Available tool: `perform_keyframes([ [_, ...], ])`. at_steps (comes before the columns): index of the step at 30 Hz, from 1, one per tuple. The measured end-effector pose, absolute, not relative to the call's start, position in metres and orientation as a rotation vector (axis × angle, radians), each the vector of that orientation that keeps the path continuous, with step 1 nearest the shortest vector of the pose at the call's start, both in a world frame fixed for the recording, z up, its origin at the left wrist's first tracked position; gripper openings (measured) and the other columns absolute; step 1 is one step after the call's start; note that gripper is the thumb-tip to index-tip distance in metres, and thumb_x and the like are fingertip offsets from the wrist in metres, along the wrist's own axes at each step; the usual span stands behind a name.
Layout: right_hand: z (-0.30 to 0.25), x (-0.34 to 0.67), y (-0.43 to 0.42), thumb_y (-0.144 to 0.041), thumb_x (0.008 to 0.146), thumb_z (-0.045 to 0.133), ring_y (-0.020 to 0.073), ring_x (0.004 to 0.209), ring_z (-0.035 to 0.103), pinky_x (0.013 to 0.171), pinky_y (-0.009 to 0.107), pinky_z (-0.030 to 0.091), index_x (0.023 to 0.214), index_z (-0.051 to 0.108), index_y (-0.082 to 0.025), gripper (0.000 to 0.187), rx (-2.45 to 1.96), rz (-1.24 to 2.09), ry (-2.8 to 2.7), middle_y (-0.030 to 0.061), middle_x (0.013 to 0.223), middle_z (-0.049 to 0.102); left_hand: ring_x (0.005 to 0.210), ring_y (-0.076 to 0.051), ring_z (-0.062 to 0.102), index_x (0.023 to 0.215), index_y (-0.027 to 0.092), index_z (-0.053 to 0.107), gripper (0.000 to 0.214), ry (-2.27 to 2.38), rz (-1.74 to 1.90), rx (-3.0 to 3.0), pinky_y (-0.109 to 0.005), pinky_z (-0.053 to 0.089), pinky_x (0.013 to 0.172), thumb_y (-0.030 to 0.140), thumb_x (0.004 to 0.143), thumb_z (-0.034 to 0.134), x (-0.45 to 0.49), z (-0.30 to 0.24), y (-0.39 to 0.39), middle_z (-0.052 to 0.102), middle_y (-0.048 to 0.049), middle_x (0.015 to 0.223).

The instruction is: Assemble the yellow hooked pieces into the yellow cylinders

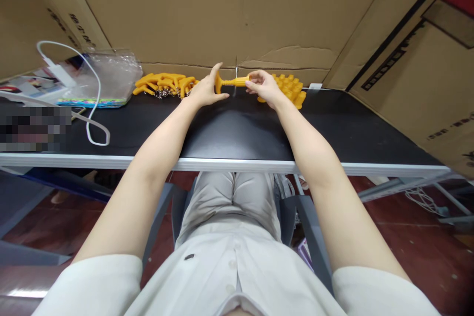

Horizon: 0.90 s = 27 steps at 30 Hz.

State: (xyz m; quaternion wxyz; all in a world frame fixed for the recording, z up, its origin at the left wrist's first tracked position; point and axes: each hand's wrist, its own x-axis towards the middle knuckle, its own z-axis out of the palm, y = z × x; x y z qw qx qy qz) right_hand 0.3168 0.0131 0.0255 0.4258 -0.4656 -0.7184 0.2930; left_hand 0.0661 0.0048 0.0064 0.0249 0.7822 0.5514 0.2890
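An orange plastic piece (237,82) is held level above the black table, with a curved crosspiece at its left end, a ribbed shaft and a thicker grooved handle. My right hand (265,88) pinches the handle end between thumb and fingers. My left hand (204,90) is at the crosspiece, its thumb and forefinger stretched wide apart around it; the crosspiece appears to touch the palm side. Behind my left hand lies a pile of branched orange pieces (163,81) with small metal chains. Beside my right hand stand several orange cylinders (291,88), partly hidden by it.
The black table (237,133) has a pale metal front edge. Brown cardboard (237,15) walls it at the back and right. On the left are a clear plastic bag (111,71), a white cable (98,89) and a white plug (62,74). Grey chair arms flank my lap.
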Motion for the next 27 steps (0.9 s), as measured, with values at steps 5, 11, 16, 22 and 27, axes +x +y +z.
perform_keyframes([
  [5,0.009,0.317,0.017,-0.011,0.101,0.067,0.0353,0.133,0.068,0.117,0.052,0.052,0.134,0.066,-0.016,0.033,-1.232,0.013,-2.310,0.0213,0.145,0.071,0.159,-0.040,0.053,0.178,0.017,0.036,0.097,1.647,0.782,2.485,-0.050,0.043,0.132,0.030,0.092,0.080,0.061,-0.002,0.011,0.051,-0.0234,0.172],
  [11,-0.003,0.300,0.010,-0.004,0.109,0.025,0.0404,0.149,0.060,0.125,0.062,0.039,0.152,0.064,-0.006,0.058,-1.394,-0.406,-2.579,0.0288,0.155,0.066,0.150,-0.034,0.063,0.155,0.008,0.068,0.058,1.764,0.522,2.501,-0.040,0.045,0.131,0.027,0.100,0.068,0.068,0.005,0.003,0.068,-0.0192,0.157],
  [16,-0.007,0.302,0.020,-0.008,0.111,0.027,0.0387,0.149,0.058,0.131,0.058,0.031,0.148,0.069,-0.004,0.056,-1.433,-0.452,-2.630,0.0261,0.158,0.065,0.142,-0.033,0.069,0.147,0.011,0.076,0.050,1.777,0.436,2.514,-0.038,0.052,0.126,0.028,0.101,0.066,0.070,0.010,0.000,0.075,-0.0154,0.149],
  [22,-0.009,0.305,0.031,-0.009,0.112,0.021,0.0366,0.142,0.062,0.123,0.051,0.039,0.143,0.074,-0.007,0.061,-1.504,-0.499,-2.612,0.0227,0.151,0.069,0.138,-0.032,0.072,0.146,0.010,0.077,0.047,1.798,0.370,2.552,-0.037,0.055,0.121,0.029,0.105,0.063,0.071,0.008,0.001,0.077,-0.0148,0.146],
  [27,-0.007,0.306,0.036,-0.006,0.111,0.023,0.0385,0.143,0.066,0.127,0.054,0.038,0.147,0.069,-0.001,0.059,-1.571,-0.478,-2.549,0.0271,0.149,0.071,0.136,-0.032,0.073,0.146,0.010,0.078,0.046,1.806,0.344,2.546,-0.037,0.055,0.120,0.027,0.105,0.063,0.072,0.008,0.002,0.078,-0.0150,0.143],
])
